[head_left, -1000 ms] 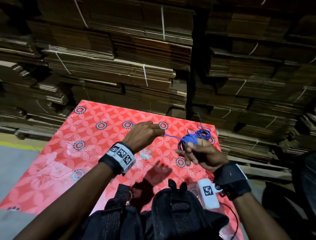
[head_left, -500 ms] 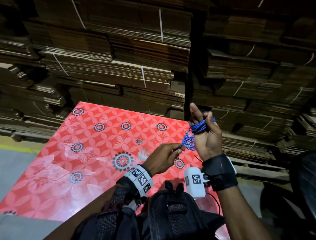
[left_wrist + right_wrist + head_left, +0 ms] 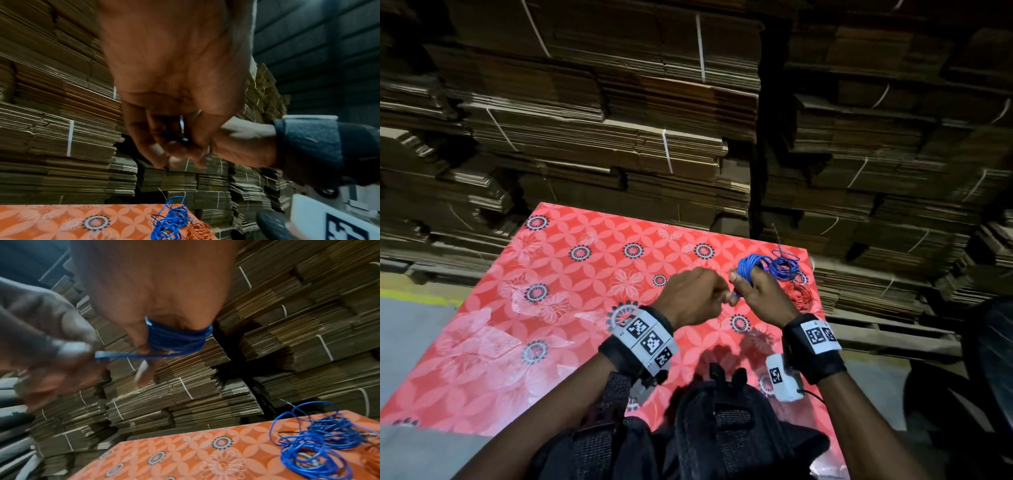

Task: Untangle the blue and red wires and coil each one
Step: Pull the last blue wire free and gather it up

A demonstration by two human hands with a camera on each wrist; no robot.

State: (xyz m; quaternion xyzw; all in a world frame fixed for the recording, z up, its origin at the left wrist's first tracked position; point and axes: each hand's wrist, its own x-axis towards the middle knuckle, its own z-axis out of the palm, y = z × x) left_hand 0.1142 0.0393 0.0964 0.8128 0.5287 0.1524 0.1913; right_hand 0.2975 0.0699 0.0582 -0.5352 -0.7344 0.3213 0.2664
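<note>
Stacked cardboard (image 3: 592, 113) walls in my red table (image 3: 482, 342). Half a second ago my right hand (image 3: 763, 298) was raised; now it is back down by the left hand (image 3: 690, 296), blue wire (image 3: 176, 337) wound round its fingers. Left pinches the free strand close against it, so another turn looks laid. Loose blue loops (image 3: 320, 439) remain; the red wire (image 3: 802, 295) sits coiled beside them.
</note>
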